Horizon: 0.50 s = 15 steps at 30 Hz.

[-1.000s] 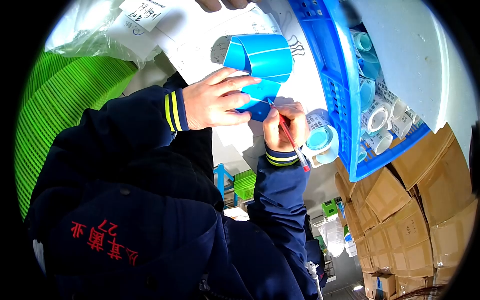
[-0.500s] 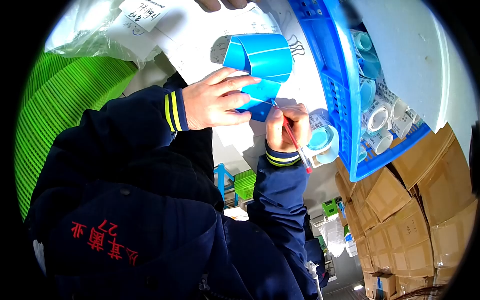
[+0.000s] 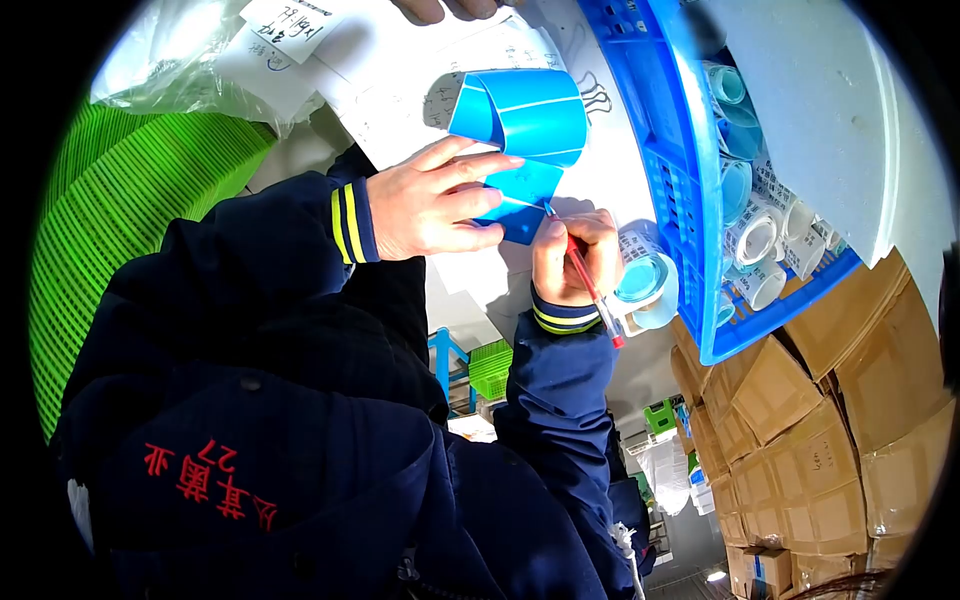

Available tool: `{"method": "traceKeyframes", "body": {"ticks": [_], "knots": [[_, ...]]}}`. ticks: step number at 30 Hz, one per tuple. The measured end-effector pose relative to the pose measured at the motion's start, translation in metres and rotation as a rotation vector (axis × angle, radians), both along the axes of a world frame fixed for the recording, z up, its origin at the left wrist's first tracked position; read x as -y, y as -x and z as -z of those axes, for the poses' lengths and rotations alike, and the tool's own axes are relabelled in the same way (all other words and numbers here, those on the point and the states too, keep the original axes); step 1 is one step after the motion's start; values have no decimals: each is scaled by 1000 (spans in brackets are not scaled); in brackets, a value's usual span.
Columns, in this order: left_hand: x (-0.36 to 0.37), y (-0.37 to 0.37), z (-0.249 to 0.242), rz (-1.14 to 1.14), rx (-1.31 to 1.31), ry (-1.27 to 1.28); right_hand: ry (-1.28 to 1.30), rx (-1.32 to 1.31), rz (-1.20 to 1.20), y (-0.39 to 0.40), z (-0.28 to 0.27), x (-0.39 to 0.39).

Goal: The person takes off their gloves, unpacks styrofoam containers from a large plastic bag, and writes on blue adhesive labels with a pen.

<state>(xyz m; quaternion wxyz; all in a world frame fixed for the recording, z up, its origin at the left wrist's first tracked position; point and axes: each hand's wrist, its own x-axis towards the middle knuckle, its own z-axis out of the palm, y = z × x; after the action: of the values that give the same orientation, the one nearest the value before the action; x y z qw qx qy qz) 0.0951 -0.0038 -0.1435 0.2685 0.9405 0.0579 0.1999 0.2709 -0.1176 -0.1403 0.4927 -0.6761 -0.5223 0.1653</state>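
A curled strip of blue labels (image 3: 540, 115) lies on white papers (image 3: 390, 60), its lower end flat on them. My left hand (image 3: 435, 200) rests with fingers spread on the left edge of the strip. In my right hand (image 3: 580, 255) is a red pen (image 3: 592, 290), gripped between thumb and fingers, its tip at the right edge of the flat blue part. Just right of that hand stands a roll of labels (image 3: 643, 275).
A blue basket (image 3: 665, 170) with several label rolls is at the right, cardboard boxes (image 3: 800, 460) below it. Green baskets (image 3: 130, 230) are stacked at the left, near a clear plastic bag (image 3: 170, 70). Another person's fingers (image 3: 445, 8) show at the top edge.
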Motion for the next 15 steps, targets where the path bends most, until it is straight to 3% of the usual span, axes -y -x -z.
{"method": "traceKeyframes", "body": {"ticks": [15], "knots": [[1, -1, 0, 3, -3, -13, -15, -43, 25, -1, 2, 4]]}}
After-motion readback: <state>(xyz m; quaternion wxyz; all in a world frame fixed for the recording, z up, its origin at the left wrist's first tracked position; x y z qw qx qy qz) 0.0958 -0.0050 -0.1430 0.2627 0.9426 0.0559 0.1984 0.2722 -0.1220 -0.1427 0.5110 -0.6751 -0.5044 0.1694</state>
